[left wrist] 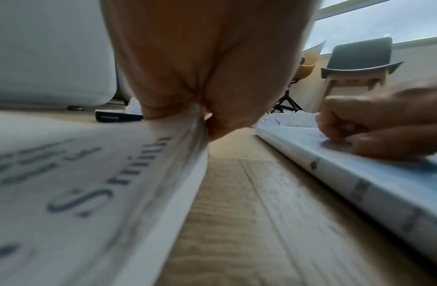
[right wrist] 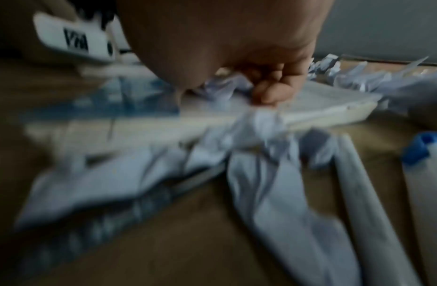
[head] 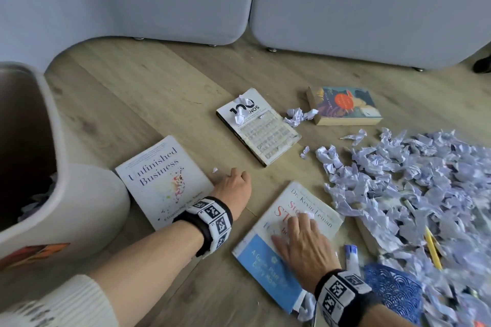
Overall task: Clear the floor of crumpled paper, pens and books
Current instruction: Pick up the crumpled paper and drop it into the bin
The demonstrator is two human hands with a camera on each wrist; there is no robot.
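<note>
My left hand [head: 233,186] pinches the right edge of the white book "Unfinished Business" [head: 164,180]; the left wrist view shows my fingers [left wrist: 207,77] clamped on that book's [left wrist: 65,183] edge. My right hand [head: 303,241] lies on a blue-and-white book [head: 268,271], fingers curled over a small ball of crumpled paper [head: 308,215]. The blurred right wrist view shows those fingers [right wrist: 268,91] closing on crumpled paper [right wrist: 224,85]. A big heap of crumpled paper [head: 411,180] covers the floor on the right, with a yellow pencil [head: 433,249] and a blue-capped pen [head: 352,257] in it.
A white bin [head: 39,167] holding some paper stands at the left, touching the white book. Further back lie a "100" book [head: 257,127] with paper on it and a colourful paperback [head: 345,106]. A grey sofa [head: 345,8] borders the wooden floor. A blue patterned item [head: 393,292] lies near my right wrist.
</note>
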